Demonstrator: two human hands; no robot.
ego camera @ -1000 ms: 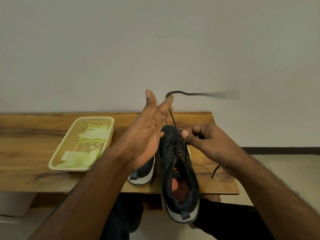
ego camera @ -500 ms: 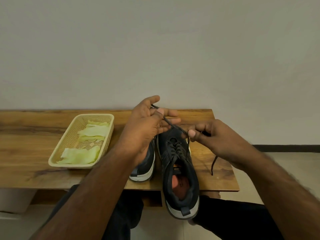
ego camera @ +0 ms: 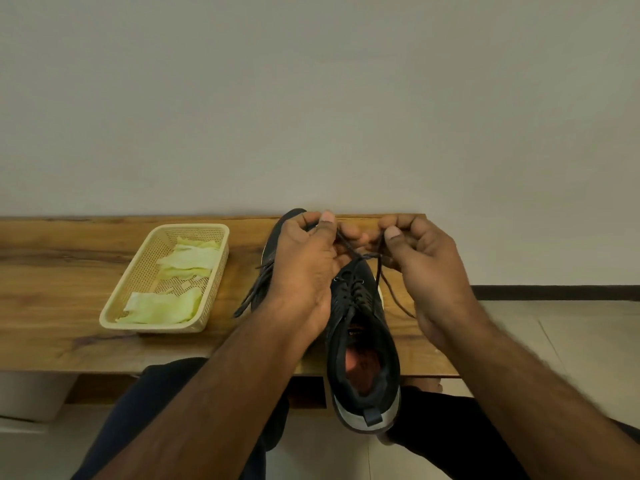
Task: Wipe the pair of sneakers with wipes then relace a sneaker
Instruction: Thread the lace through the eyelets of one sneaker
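- My left hand [ego camera: 304,268] and right hand [ego camera: 420,258] each pinch a lace [ego camera: 386,289] end; a slack grip lets it slide out of the eyelets.
- The shoe [ego camera: 360,327] overhangs the worktop [ego camera: 69,271]; tugging could tip it off.

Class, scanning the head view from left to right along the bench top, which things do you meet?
Cream plastic mesh basket of pale green wipes → left hand → black laced sneaker → right hand.

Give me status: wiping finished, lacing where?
Wiping looks done: crumpled wipes lie in the basket. In hand: the left hand and right hand each pinch a lace end above the near sneaker. Lower eyelets look crossed. Left: upper eyelets and tying. The second sneaker is mostly hidden.
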